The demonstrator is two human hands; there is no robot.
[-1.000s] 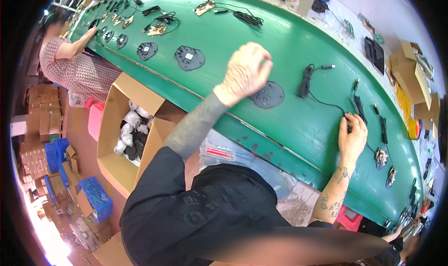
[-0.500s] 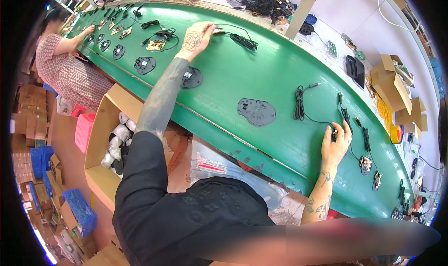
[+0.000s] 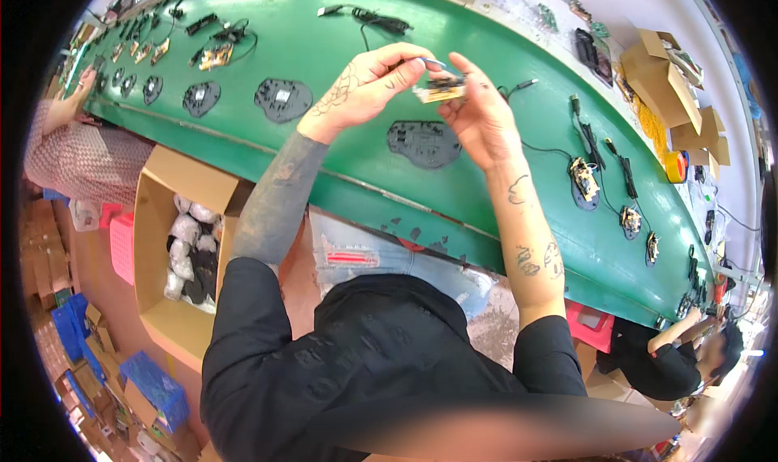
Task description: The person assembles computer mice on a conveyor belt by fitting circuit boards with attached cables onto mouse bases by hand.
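In front of me, above the green conveyor belt point(image 3: 348, 158), both hands meet at a small tan circuit board point(image 3: 440, 93) with dark parts on it. My right hand point(image 3: 484, 121) grips the board's right side between thumb and fingers. My left hand point(image 3: 361, 89) is closed in a pinch on the dark cable point(image 3: 434, 63) at the board's upper edge. The coiled part of a black cable point(image 3: 379, 20) lies behind my left hand. Just below the board rests a black mouse base shell point(image 3: 424, 144). Another mouse shell point(image 3: 284, 99) with a white label is left of my hands.
More shells point(image 3: 201, 97) and boards with cables point(image 3: 216, 55) line the belt's left. At right, shells hold boards point(image 3: 583, 180). An open carton point(image 3: 150, 243) of wrapped items stands below left. Co-workers are at far left point(image 3: 89, 158) and lower right point(image 3: 656, 357).
My left hand has brought the circuit board in from the upper left. My right hand has left the board and shell at the right and now grips this board.
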